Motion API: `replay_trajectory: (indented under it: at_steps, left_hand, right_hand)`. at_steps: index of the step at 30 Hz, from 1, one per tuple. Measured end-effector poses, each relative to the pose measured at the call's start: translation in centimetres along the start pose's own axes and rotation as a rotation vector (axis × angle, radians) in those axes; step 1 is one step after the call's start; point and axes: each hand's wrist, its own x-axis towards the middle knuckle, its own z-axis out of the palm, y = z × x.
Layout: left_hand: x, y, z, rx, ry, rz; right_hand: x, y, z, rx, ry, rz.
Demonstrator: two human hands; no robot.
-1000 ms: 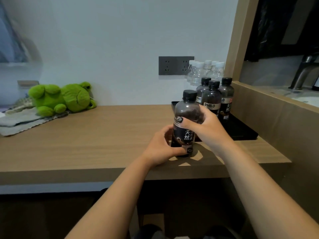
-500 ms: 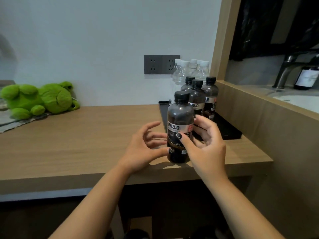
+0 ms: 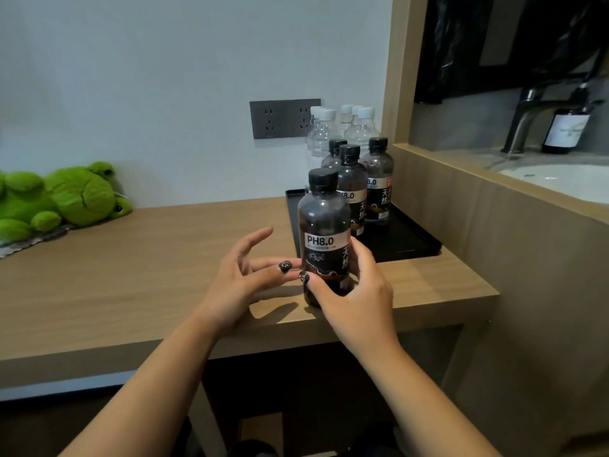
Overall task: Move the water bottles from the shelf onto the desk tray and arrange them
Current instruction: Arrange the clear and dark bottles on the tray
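The dark bottle [image 3: 324,237] stands upright on the desk [image 3: 131,275], just in front of the near-left corner of the black tray [image 3: 412,240] and not yet on it. A second ago both hands were wrapped round this bottle and its Chinese characters faced the camera; now the "PH8.0" panel faces forward — the bottle has been turned about its upright axis without being carried anywhere. The left hand [image 3: 240,278] has let go: its fingers are spread and relaxed, with one or two fingertips at or just short of the label on the side away from the tray. The right hand [image 3: 354,291] keeps a curled grip round the lower half of the bottle, thumb on the front of the label. On the tray, three dark bottles [image 3: 351,189] stand upright in a close group, and clear bottles [image 3: 342,130] with white caps stand behind them against the wall. Judgement: the turning was label alignment, a part of the arranging step; what remains is to set this bottle onto the tray beside the group. A green plush toy [image 3: 66,196] lies on the desk well to the left of the tray.
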Motion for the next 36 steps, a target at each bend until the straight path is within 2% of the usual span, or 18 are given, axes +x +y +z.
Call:
replay_trajectory:
  at_steps: [6,10,14,17,20,24,36]
  left_hand:
    - [0.3,-0.8,0.5,0.224,0.084,0.127]
    - [1.8,-1.3,2.1,0.575,0.063,0.081]
    - [4.1,-1.9,4.7,0.702,-0.016,0.040]
    - [5.6,-2.2,5.7,0.912,-0.015,0.028]
    - [6.2,-2.7,5.7,0.940,0.027,-0.008]
    - [6.2,-2.6,5.6,0.952,0.055,-0.028]
    - [6.2,-3.1,5.4,0.946,0.042,-0.005]
  right_hand:
    - [0.3,0.6,-1.8,-0.016,-0.011,0.017]
    - [0.4,1.4,-4.1,-0.040,0.006,0.049]
    - [1.0,2.2,-6.6,-0.068,0.050,0.069]
    - [2.1,2.9,-8.5,-0.090,0.136,0.067]
    - [4.6,3.0,-10.2,-0.073,0.226,0.043]
    - [9.0,2.9,-10.2,-0.107,0.232,0.034]
    - [12.4,6.5,-6.8,-0.253,0.096,0.072]
